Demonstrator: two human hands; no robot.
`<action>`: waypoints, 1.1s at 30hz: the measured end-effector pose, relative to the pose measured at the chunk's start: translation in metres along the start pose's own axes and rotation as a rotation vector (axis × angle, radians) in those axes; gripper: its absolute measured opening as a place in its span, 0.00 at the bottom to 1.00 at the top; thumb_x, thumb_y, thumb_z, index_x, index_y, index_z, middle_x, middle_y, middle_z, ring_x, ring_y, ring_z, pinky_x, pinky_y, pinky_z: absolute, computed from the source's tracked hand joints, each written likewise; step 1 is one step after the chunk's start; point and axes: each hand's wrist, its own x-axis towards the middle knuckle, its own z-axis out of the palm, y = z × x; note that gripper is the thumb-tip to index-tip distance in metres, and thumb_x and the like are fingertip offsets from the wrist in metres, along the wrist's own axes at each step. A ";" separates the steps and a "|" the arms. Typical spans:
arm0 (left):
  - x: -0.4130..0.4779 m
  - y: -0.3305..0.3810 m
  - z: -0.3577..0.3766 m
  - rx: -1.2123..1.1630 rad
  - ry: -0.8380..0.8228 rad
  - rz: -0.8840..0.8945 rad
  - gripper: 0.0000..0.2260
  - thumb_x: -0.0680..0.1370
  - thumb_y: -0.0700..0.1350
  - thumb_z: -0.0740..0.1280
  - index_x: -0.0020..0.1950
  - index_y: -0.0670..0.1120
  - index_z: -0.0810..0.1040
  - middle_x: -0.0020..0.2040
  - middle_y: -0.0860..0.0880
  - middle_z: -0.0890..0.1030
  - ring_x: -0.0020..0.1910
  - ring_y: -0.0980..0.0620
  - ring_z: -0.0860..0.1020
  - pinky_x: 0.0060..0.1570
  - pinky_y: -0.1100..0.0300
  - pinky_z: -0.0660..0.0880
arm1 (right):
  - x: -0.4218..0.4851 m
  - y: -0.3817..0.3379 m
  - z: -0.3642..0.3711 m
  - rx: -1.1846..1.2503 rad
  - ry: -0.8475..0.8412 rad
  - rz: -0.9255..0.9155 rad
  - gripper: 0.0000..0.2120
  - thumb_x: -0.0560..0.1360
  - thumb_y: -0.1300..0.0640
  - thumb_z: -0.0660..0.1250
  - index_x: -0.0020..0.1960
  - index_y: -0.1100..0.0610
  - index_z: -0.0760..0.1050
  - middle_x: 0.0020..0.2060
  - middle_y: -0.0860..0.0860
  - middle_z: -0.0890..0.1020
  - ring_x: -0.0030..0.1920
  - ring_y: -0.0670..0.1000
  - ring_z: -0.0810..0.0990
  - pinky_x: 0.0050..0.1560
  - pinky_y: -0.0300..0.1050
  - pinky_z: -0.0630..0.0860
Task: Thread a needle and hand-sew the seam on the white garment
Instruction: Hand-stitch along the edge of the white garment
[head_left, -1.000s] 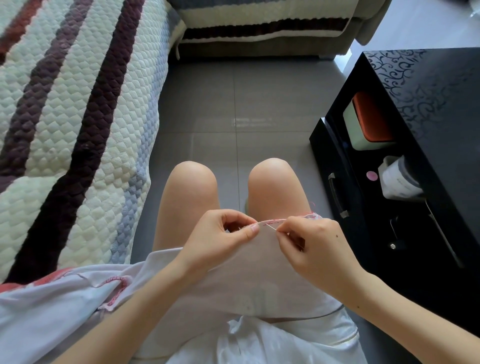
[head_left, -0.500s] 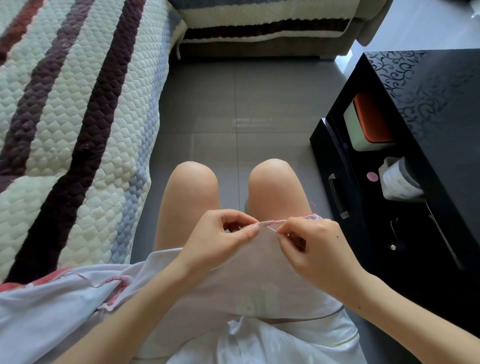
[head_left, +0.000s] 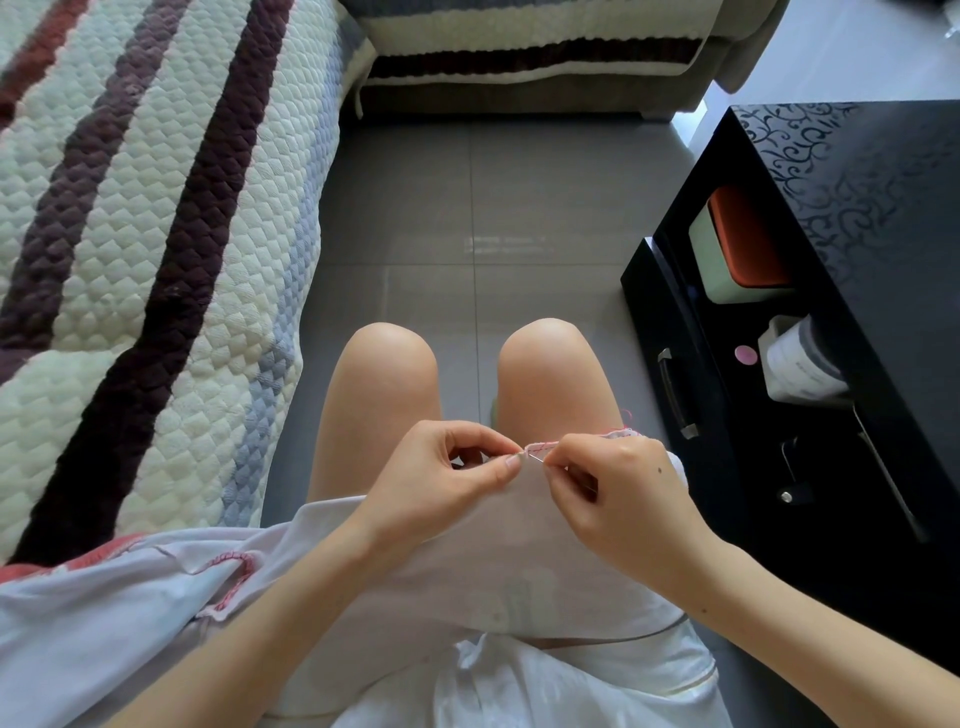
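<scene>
A thin white garment (head_left: 519, 551) lies across my lap, its top edge trimmed with pink stitching (head_left: 543, 445). My left hand (head_left: 441, 473) pinches that edge between thumb and forefinger. My right hand (head_left: 618, 488) holds a fine needle (head_left: 536, 455) by thumb and forefinger, its tip at the fabric just right of my left thumb. The two hands almost touch above my right knee. A short pink thread end (head_left: 626, 415) sticks up at the seam's far right. More of the garment, with a pink-stitched opening (head_left: 234, 577), spreads to the left.
A quilted striped sofa cover (head_left: 130, 260) fills the left. A black table (head_left: 857, 218) stands at the right; its open lower shelf holds an orange-lidded box (head_left: 737, 249), a white jar (head_left: 800, 364) and a pink disc (head_left: 746, 355). Grey tile floor (head_left: 493, 208) lies ahead.
Almost nothing differs: both hands stay at the seam edge, with the needle held at the same spot in the fabric.
</scene>
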 end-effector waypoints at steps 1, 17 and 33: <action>0.000 0.000 0.000 0.000 -0.008 0.003 0.03 0.72 0.49 0.72 0.42 0.52 0.85 0.38 0.43 0.83 0.35 0.54 0.75 0.37 0.59 0.70 | 0.000 0.000 0.002 -0.002 -0.020 0.010 0.12 0.70 0.49 0.56 0.33 0.51 0.75 0.27 0.44 0.79 0.28 0.50 0.77 0.29 0.46 0.74; 0.000 0.004 0.000 -0.119 -0.059 -0.128 0.05 0.74 0.48 0.71 0.41 0.48 0.85 0.41 0.47 0.85 0.41 0.56 0.79 0.46 0.59 0.74 | 0.011 0.003 -0.015 0.480 -0.262 0.226 0.10 0.74 0.63 0.70 0.42 0.50 0.84 0.39 0.42 0.85 0.44 0.40 0.83 0.53 0.45 0.77; 0.003 0.002 -0.001 -0.442 -0.255 -0.200 0.07 0.72 0.44 0.68 0.42 0.46 0.85 0.42 0.50 0.85 0.42 0.58 0.81 0.45 0.67 0.75 | 0.017 0.005 -0.023 0.738 -0.400 0.326 0.14 0.76 0.69 0.65 0.43 0.53 0.84 0.40 0.45 0.86 0.37 0.43 0.78 0.33 0.29 0.70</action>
